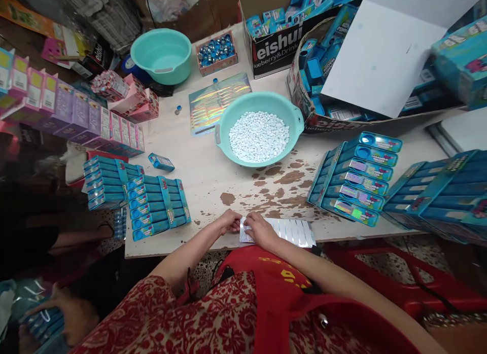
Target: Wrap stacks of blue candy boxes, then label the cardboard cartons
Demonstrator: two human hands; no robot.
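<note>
A silver sticker sheet (296, 232) with pale strips lies at the table's front edge, close to my body. My left hand (229, 222) is closed in a pinch at the sheet's left end. My right hand (261, 229) lies over the left part of the sheet, its fingers bent and gripping there. My hand hides part of the sheet, and whether a single sticker is between my fingertips is too small to tell. Beyond my hands stands a turquoise basin (222, 143) with many small white pellets (259, 136) in it.
Stacked blue boxes (158, 204) stand left, with more blue boxes (355, 176) right. Behind are a shiny holographic sheet (201, 108), a second turquoise basin (162, 52), a tray of small caps (216, 52) and full cartons (274, 52). Another person's hand (74, 313) holds blue packs lower left.
</note>
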